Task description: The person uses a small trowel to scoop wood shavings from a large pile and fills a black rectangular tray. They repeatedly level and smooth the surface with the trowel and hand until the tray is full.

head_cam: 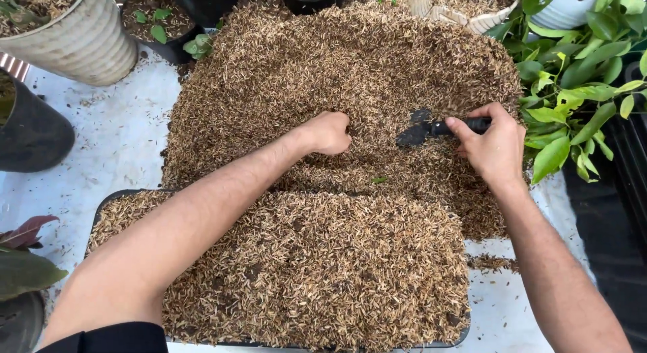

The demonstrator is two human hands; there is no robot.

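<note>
From the head camera, looking down: the dry husk heap [350,76] could slide and spill. It lies loose on the white sheet [114,130] and already comes close to the sheet's right edge, beside the leafy green plant [573,76]. A hard push with the little tool might send husks off that edge or in among the leaves. The black tray [108,201] at the near edge of the sheet is full to the brim, so more husks heaped on it could roll over its rim. A small bit has already landed on the sheet by the tray's right side.

The right hand [495,147] is closed tight around the handle of a small black trowel [421,132]. Its dark blade lies flat on the heap, a little right of the middle. It looks small and light, partly sunk in the husks.

The left hand [328,132] is curled shut and pressed into the heap near its middle. I cannot tell if it holds a fistful or only digs in.

The husks look thin, pale brown and dry, with dark crumbs mixed in. A ribbed grey pot [81,39] stands at the far left corner.
</note>
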